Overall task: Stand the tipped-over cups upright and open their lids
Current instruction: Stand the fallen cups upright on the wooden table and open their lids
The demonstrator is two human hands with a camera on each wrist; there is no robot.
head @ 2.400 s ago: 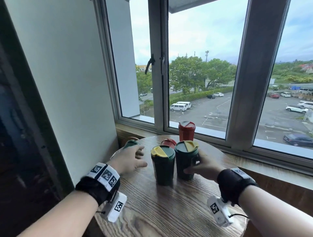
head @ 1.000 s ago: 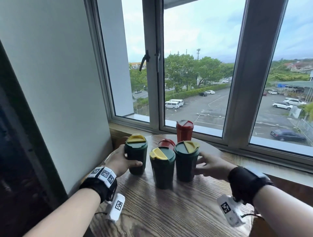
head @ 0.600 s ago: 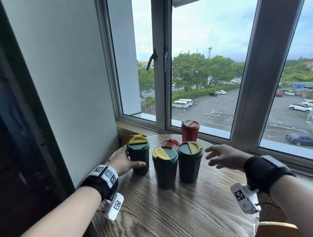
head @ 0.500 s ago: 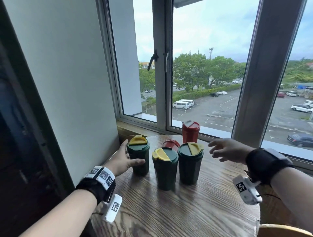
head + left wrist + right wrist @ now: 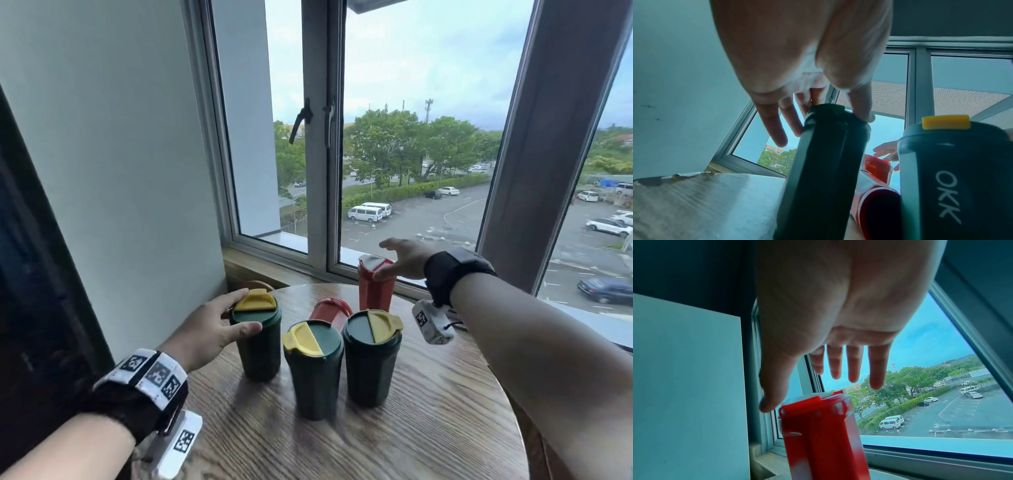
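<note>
Red cup (image 5: 375,287) stands just under the open right grip (image 5: 406,257).

- left hand (image 5: 212,325) reaching forward, thumb and fingers spread in a loose C, fingertips (image 5: 863,112) touching something dark
- right hand (image 5: 402,258) stretched far forward, raised, fingers (image 5: 854,365) straight and splayed, holding nothing
- both forearms bare, wristbands on, camera units under wrists

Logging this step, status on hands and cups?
Left hand touching the leftmost dark green cup at its yellow lid. Right hand open over upright red cup. Second red cup tipped behind the green ones.
</note>
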